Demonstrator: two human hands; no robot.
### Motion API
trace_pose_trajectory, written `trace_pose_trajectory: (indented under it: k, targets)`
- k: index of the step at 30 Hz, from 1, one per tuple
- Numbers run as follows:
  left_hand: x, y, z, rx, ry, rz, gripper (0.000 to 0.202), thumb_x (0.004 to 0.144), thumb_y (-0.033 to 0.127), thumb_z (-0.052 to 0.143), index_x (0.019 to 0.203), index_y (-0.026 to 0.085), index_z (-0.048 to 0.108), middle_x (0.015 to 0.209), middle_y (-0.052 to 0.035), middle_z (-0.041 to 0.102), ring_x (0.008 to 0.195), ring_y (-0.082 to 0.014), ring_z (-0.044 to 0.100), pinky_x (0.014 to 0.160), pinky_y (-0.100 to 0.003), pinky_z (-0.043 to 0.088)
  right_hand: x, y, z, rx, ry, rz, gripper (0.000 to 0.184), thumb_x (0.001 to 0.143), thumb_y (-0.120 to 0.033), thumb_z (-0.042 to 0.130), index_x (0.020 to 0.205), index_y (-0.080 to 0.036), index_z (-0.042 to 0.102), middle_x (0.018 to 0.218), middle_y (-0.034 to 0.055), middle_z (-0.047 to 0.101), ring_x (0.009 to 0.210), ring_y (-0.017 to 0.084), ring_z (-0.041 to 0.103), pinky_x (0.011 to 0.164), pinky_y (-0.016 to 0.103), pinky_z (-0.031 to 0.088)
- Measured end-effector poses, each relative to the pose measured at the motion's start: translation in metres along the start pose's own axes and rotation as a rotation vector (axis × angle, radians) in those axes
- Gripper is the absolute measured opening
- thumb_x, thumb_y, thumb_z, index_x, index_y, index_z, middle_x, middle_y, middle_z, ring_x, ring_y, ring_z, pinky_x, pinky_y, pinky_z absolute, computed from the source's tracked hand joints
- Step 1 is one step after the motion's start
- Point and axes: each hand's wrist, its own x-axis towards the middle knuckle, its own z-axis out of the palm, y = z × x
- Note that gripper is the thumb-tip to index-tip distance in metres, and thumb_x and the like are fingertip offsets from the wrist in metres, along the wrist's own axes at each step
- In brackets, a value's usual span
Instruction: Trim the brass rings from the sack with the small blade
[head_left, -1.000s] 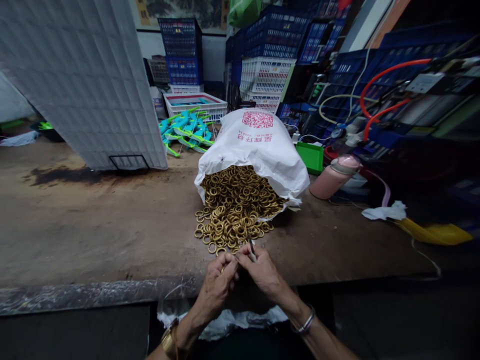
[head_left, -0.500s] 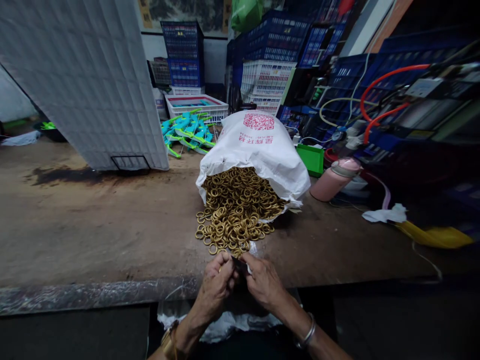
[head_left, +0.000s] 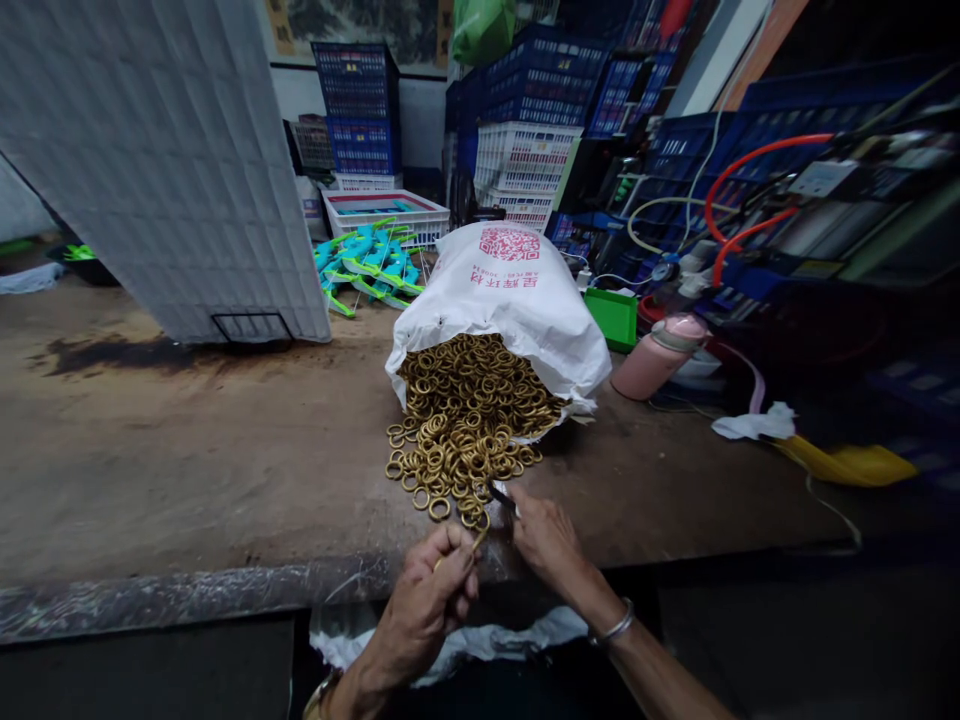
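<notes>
My left hand (head_left: 429, 590) is closed in a pinch on a gold-coloured ring (head_left: 481, 538), which shows edge-on past the thumb and fingertip. My right hand (head_left: 546, 535) is wrapped around a small knife (head_left: 501, 497) with a dark blade. Its blade reaches to the near right side of a heap of gold-coloured rings (head_left: 450, 460), and the handle is mostly hidden in my fingers. The heap spills from the open mouth of a white woven sack (head_left: 517, 290) lying on the wooden table (head_left: 300, 450).
A grey-white ribbed panel (head_left: 217, 180) stands at the left. Behind it lie turquoise and lime plastic pieces (head_left: 371, 262). To the right of the sack are a green tray (head_left: 611, 318), a pink bottle (head_left: 660, 355) and red hoses (head_left: 750, 165). Blue crates (head_left: 364, 95) are stacked at the back.
My hands were together at the table's edge and have come apart. The right one moved forward with the knife towards the heap; a ring now shows in my left fingers.
</notes>
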Motion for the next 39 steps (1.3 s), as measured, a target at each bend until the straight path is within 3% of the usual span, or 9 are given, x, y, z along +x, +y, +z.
trace_pose_trajectory:
  k: [5,10,16,21,28,34,37,39]
  targets:
    - [0.004,0.000,-0.004,-0.144,0.005,-0.019,0.028,0.076,0.041,0.056,0.073,0.015,0.048,0.061,0.0033,0.047,0.040,-0.0021,0.032,0.033,-0.013,0.016,0.012,0.008,0.004,0.132,0.077,0.055,0.018,0.080,-0.016,0.042,0.091,-0.019,0.056,0.076,0.0048,0.066,0.068,0.015,0.058,0.056,0.023,0.027]
    - [0.007,0.001,-0.009,-0.207,-0.016,-0.006,0.023,0.076,0.035,0.056,0.074,0.014,0.050,0.064,0.0006,0.052,0.040,-0.0017,0.033,0.033,-0.013,0.019,0.022,-0.002,0.011,0.082,0.105,0.107,0.018,0.084,-0.028,0.043,0.093,-0.019,0.055,0.079,0.0058,0.065,0.069,0.016,0.058,0.055,0.024,0.026]
    - [0.006,0.004,-0.012,-0.350,-0.049,-0.050,0.019,0.073,0.025,0.060,0.086,0.017,0.050,0.071,0.0002,0.053,0.043,-0.0027,0.039,0.034,-0.012,0.021,0.031,-0.008,0.014,-0.014,0.122,0.124,0.017,0.083,-0.026,0.042,0.091,-0.020,0.054,0.077,0.0052,0.065,0.067,0.016,0.058,0.054,0.025,0.024]
    - [0.009,0.002,-0.015,-0.396,-0.048,-0.074,0.019,0.071,0.029,0.063,0.080,0.014,0.053,0.071,-0.0014,0.053,0.048,-0.0041,0.044,0.034,-0.011,0.020,0.033,-0.008,0.012,0.032,0.085,0.105,0.017,0.081,-0.022,0.042,0.091,-0.020,0.055,0.077,0.0043,0.065,0.069,0.015,0.057,0.054,0.024,0.024]
    - [0.014,-0.001,-0.014,-0.265,0.060,-0.081,0.026,0.070,0.034,0.065,0.070,0.014,0.047,0.067,0.0015,0.050,0.045,-0.0030,0.042,0.033,-0.011,0.018,0.026,-0.003,0.010,0.097,0.112,0.055,0.012,0.076,-0.014,0.043,0.083,-0.019,0.053,0.075,0.0029,0.060,0.066,0.013,0.052,0.055,0.023,0.024]
    - [0.023,-0.007,-0.007,0.016,0.169,-0.002,0.033,0.070,0.046,0.059,0.081,0.017,0.047,0.057,0.0070,0.045,0.037,-0.0021,0.033,0.032,-0.013,0.015,0.015,0.010,0.010,0.385,0.128,-0.036,0.011,0.081,-0.021,0.037,0.080,-0.019,0.048,0.068,0.0008,0.056,0.060,0.013,0.049,0.056,0.022,0.032]
    - [0.027,-0.006,-0.001,0.151,0.234,0.009,0.034,0.071,0.047,0.057,0.086,0.018,0.048,0.052,0.0088,0.041,0.036,-0.0030,0.031,0.034,-0.014,0.018,0.005,0.008,0.007,0.479,0.122,-0.120,0.011,0.080,-0.025,0.037,0.078,-0.020,0.047,0.068,0.0003,0.055,0.060,0.014,0.049,0.057,0.023,0.035]
    - [0.029,-0.004,0.002,0.210,0.218,0.030,0.031,0.072,0.046,0.056,0.085,0.018,0.050,0.049,0.0093,0.039,0.036,-0.0034,0.030,0.036,-0.015,0.021,-0.003,0.003,0.003,0.510,0.096,-0.198,0.008,0.079,-0.023,0.039,0.078,-0.021,0.047,0.068,-0.0001,0.054,0.061,0.013,0.049,0.059,0.023,0.036]
